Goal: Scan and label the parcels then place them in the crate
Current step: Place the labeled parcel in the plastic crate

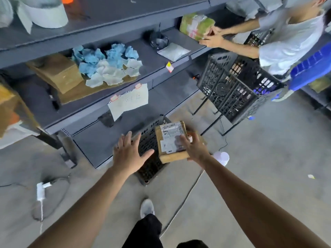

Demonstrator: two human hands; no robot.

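Right hand (192, 147) is gripping the labelled cardboard parcel (171, 140) above the black crate (150, 158); left hand (129, 153) is hovering spread, empty. Lower it level, clearing the rim.

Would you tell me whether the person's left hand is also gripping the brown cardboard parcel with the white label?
No, the left hand is spread open beside the brown cardboard parcel, which only the right hand holds.

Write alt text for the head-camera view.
A right hand holds a labelled cardboard parcel over a black plastic crate on the floor, while the open left hand hovers beside it. Behind stands grey shelving with crumpled blue and white paper, where a second person handles a greenish parcel.
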